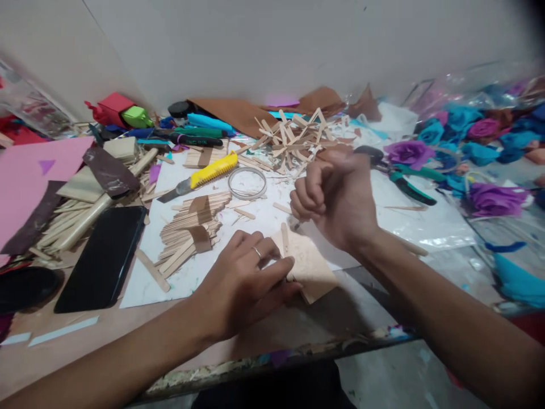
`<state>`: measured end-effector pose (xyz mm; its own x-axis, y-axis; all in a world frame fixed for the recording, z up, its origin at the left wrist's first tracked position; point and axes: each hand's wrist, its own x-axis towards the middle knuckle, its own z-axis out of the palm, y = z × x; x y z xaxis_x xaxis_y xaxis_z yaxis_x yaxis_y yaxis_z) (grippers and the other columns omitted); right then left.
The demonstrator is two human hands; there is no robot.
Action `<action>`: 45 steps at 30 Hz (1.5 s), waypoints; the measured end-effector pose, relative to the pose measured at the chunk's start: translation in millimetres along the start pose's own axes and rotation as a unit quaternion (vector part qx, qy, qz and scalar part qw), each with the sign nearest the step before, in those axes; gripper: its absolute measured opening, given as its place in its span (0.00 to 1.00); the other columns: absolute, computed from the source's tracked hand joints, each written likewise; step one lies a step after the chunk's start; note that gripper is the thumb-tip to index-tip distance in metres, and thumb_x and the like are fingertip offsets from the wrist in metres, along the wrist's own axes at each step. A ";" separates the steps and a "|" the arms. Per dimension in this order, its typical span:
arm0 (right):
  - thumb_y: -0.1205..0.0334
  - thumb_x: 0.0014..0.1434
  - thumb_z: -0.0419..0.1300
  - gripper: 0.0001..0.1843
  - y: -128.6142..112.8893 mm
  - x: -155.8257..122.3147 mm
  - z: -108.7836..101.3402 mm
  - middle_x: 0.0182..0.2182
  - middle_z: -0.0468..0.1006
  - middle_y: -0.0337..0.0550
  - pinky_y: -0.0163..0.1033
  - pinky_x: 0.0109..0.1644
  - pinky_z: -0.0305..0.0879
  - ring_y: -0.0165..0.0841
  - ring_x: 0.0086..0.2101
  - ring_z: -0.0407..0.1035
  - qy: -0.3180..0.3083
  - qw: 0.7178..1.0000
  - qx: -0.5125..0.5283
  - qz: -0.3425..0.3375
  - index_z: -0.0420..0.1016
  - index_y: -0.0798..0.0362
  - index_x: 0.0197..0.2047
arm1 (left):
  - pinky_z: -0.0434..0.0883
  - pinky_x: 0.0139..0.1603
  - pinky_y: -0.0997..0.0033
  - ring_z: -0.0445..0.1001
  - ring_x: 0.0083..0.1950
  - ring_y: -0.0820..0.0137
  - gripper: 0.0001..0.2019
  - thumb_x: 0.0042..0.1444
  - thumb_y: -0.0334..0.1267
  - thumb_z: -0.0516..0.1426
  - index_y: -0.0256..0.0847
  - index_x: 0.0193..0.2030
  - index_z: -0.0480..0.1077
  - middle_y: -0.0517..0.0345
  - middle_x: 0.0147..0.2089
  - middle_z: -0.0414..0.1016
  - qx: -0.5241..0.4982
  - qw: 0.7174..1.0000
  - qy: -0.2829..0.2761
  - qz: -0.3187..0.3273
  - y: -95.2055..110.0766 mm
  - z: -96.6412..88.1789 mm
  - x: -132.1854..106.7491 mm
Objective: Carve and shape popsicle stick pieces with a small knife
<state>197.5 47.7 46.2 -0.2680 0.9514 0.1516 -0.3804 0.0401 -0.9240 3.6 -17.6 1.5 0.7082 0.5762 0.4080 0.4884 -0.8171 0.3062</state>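
Note:
A thin, pale wooden square (317, 264) lies near the table's front, with a short craft stick (285, 238) upright along its left side. My left hand (251, 278), a ring on one finger, has its thumb and index finger closed on the left edge of that square. Over the square's far corner my right hand (338, 204) is raised, fingers curled in and slightly blurred. A small greyish tip shows under its lower fingers; what it belongs to is hidden. Left of my hands, a bundle of craft sticks (187, 227) lies on white paper (142, 278).
A yellow box cutter (213, 170) and a tape roll (247, 183) lie behind the bundle. Loose sticks (293, 139) are heaped at the back. A black phone (102, 258) lies left. Green-handled pliers (413, 184) and purple and blue paper flowers (409, 152) crowd the right.

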 end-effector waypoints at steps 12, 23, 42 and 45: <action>0.57 0.74 0.56 0.16 -23.0 -25.9 -30.6 0.29 0.74 0.38 0.36 0.36 0.60 0.30 0.30 0.67 -0.236 0.862 -0.430 -0.131 0.72 0.51 0.34 | 0.73 0.44 0.64 0.74 0.46 0.65 0.08 0.70 0.26 0.56 0.37 0.49 0.75 0.48 0.46 0.78 -0.050 0.998 0.035 -0.018 -20.3 2.0 -12.8; 0.68 0.66 0.62 0.05 -9.4 -25.7 -32.2 0.36 0.83 0.43 0.41 0.42 0.55 0.38 0.36 0.72 -0.355 0.663 -0.646 -0.130 0.79 0.53 0.43 | 0.71 0.42 0.64 0.71 0.44 0.65 0.06 0.70 0.26 0.56 0.34 0.46 0.75 0.47 0.45 0.79 -0.051 0.998 0.023 0.007 -19.9 2.4 -7.6; 0.53 0.76 0.50 0.20 -17.4 -29.4 -31.2 0.22 0.66 0.37 0.39 0.30 0.49 0.31 0.23 0.58 -0.152 0.765 -0.594 -0.194 0.62 0.49 0.30 | 0.72 0.43 0.63 0.71 0.45 0.64 0.09 0.67 0.22 0.56 0.34 0.47 0.75 0.48 0.45 0.78 -0.040 0.999 0.032 0.003 -20.8 6.1 -11.0; 0.50 0.77 0.49 0.26 -20.2 -31.8 -33.2 0.22 0.64 0.37 0.41 0.31 0.52 0.31 0.24 0.58 -0.069 0.847 -0.481 -0.215 0.61 0.50 0.26 | 0.73 0.44 0.63 0.71 0.46 0.64 0.10 0.65 0.21 0.56 0.35 0.47 0.75 0.48 0.45 0.78 -0.044 0.998 0.037 -0.003 -20.6 6.2 -11.1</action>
<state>243.1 26.8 48.4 -0.4131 0.7435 0.5259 0.4098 0.6675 -0.6217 -11.1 -7.3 -14.6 0.6645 0.5828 0.4677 0.4426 -0.8112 0.3822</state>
